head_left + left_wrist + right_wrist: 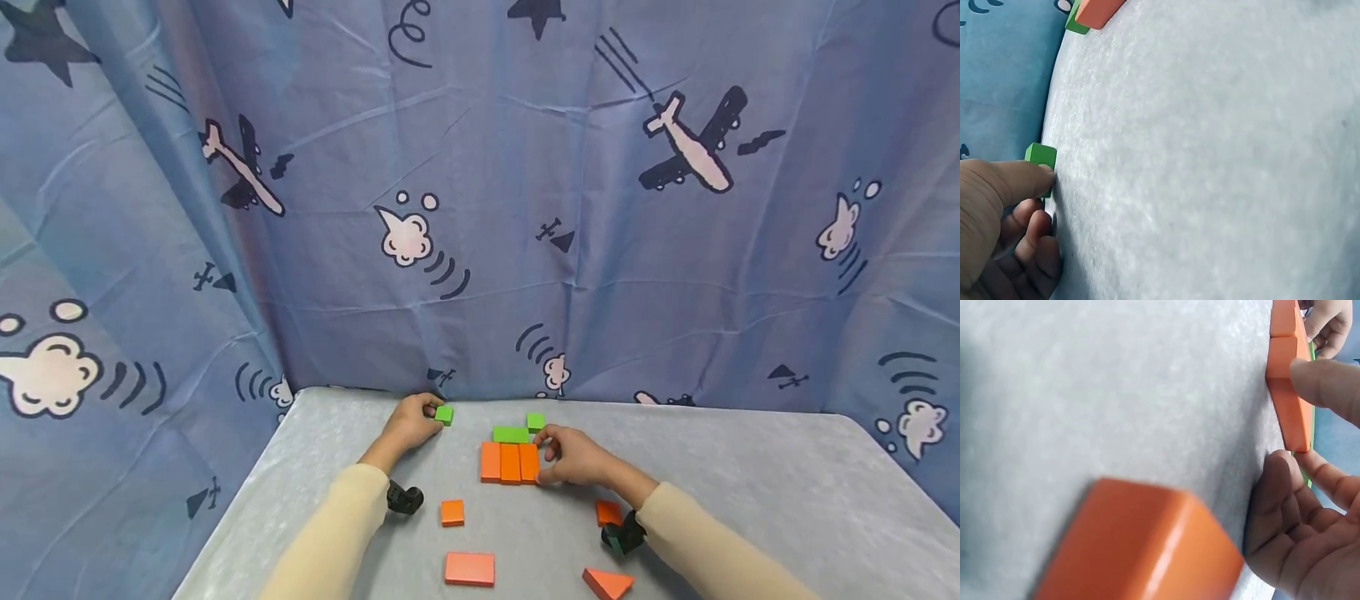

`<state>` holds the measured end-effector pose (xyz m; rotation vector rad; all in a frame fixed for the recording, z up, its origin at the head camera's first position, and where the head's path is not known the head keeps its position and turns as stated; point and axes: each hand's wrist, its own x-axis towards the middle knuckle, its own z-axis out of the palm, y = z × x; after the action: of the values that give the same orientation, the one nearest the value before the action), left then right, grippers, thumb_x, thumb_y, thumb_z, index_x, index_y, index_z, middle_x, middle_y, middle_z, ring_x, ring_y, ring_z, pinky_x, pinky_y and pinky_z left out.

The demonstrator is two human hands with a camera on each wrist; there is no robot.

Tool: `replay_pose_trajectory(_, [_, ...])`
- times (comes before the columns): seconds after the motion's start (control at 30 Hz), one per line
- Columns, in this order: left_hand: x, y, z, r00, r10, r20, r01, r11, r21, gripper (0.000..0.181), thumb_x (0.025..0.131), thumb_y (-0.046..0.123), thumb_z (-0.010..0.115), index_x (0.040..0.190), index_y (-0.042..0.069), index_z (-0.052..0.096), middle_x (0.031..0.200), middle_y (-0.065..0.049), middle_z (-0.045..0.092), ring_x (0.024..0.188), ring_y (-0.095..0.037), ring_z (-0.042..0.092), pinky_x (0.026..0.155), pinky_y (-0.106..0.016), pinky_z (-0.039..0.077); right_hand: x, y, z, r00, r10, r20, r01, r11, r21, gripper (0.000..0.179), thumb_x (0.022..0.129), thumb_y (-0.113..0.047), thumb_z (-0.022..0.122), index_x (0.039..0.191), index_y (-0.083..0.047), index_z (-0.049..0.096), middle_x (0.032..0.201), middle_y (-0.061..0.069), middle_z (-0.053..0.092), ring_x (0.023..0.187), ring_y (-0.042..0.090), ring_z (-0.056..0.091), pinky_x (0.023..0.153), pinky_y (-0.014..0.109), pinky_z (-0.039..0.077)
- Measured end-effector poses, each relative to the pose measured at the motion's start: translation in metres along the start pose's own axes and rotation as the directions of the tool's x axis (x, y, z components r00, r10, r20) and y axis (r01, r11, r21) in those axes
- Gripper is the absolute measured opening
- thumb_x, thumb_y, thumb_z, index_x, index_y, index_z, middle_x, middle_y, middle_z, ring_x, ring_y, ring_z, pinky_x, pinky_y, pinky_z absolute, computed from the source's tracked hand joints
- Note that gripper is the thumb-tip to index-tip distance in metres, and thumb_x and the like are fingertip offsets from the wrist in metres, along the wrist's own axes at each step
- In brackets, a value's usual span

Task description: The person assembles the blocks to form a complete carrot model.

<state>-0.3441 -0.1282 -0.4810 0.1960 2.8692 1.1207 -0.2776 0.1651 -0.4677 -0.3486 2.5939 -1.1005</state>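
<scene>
Left hand (408, 422) reaches near the far edge of the bench (750, 492), grip pinching a small green block (444, 415); right hand (576, 457), arched, pinches the rightmost orange block (529, 463) of three abreast. Only the head view shows the triangular block (608, 582).

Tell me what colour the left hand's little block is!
The little block in the left hand is green; the left wrist view shows it best.
</scene>
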Motion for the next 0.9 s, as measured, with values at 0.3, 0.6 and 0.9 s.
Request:
replay_pose_trajectory(0.3, [-0.001, 0.014, 0.013, 0.999, 0.045, -0.016, -0.045, 0.998, -0.033, 0.029, 0.082, 0.017, 0.076, 0.110, 0.016, 0.068, 0.092, 0.001, 0.062, 0.085, -0.015, 0.056, 0.077, -0.034, 0.048, 0.002, 0.002, -0.001, 1.000, -0.020, 0.009, 0.020, 1.000, -0.015, 0.047, 0.070, -0.009, 0.083, 0.108, -0.007, 0.057, 0.081, 0.007, 0.052, 0.068, 0.017, 0.049, 0.057, 0.028, 0.043])
replay_pose_trajectory(0.6, [0.003, 0.035, 0.031, 0.998, 0.064, -0.004, -0.064, 0.998, -0.027, 0.030, 0.081, 0.022, 0.076, 0.110, 0.018, 0.069, 0.093, 0.003, 0.062, 0.083, -0.015, 0.055, 0.073, -0.033, 0.047, 0.002, 0.001, -0.002, 1.000, 0.004, 0.021, -0.004, 1.000, -0.017, 0.047, 0.070, -0.009, 0.083, 0.109, -0.008, 0.057, 0.081, 0.007, 0.052, 0.065, 0.016, 0.049, 0.056, 0.028, 0.043])
replay_pose_trajectory(0.9, [0.005, 0.048, 0.038, 0.997, 0.076, -0.008, -0.076, 0.997, 0.021, 0.031, 0.079, 0.020, 0.077, 0.109, 0.015, 0.070, 0.090, 0.003, 0.063, 0.078, -0.013, 0.055, 0.072, -0.033, 0.047, -0.001, -0.002, -0.004, 0.999, -0.026, 0.022, 0.027, 0.999, -0.030, 0.046, 0.070, -0.009, 0.083, 0.108, -0.007, 0.057, 0.079, 0.007, 0.053, 0.066, 0.016, 0.047, 0.056, 0.027, 0.039])
